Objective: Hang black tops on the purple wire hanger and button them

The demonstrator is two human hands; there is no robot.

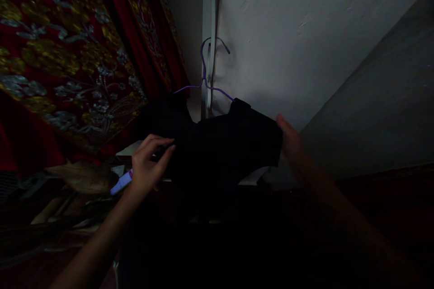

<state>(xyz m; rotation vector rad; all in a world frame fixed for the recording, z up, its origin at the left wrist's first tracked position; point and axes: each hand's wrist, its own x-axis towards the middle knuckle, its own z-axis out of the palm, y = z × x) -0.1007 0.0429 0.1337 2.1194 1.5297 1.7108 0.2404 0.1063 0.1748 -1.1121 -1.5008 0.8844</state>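
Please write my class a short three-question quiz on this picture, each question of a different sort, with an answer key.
1. Multiple choice: what colour is the hanger?
A) Green
B) Purple
C) Yellow

2. True or false: both hands are on the hanger's hook.

3. Fill in the blank: the embroidered cloth on the picture's left has a ____ ground under its gold and silver patterns.

Key:
1. B
2. False: the left hand is at the front of the dark garment, and the right hand is at its outer edge on the picture's right.
3. Red
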